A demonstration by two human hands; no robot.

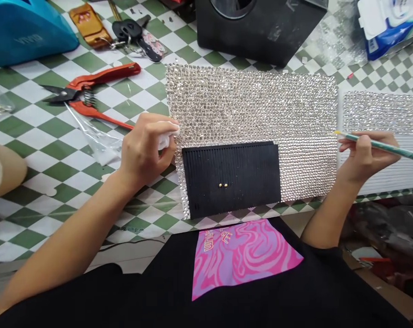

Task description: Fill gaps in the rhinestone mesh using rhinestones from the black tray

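Observation:
A sheet of silvery rhinestones (250, 105) lies flat in front of me. On its lower part rests a black ridged tray (231, 171) with two small gold beads (223, 185) on it. My left hand (146, 146), closed on a crumpled white tissue (164, 136), is at the sheet's left edge. My right hand (368, 155) is closed around a green pencil-like stick (387, 146); its yellow tip is at the sheet's right edge. Farther right lies a second rhinestone sheet (384, 111), its lower part white and lined.
Red-handled pliers (79, 95) and a clear plastic bag (93, 136) lie at the left. Behind are keys (129, 32), an orange case (89, 25), a blue VIVID box (28, 34) and a black box (261, 34). A blue-and-white packet (387, 27) is far right; a beige cup (8, 168) stands left.

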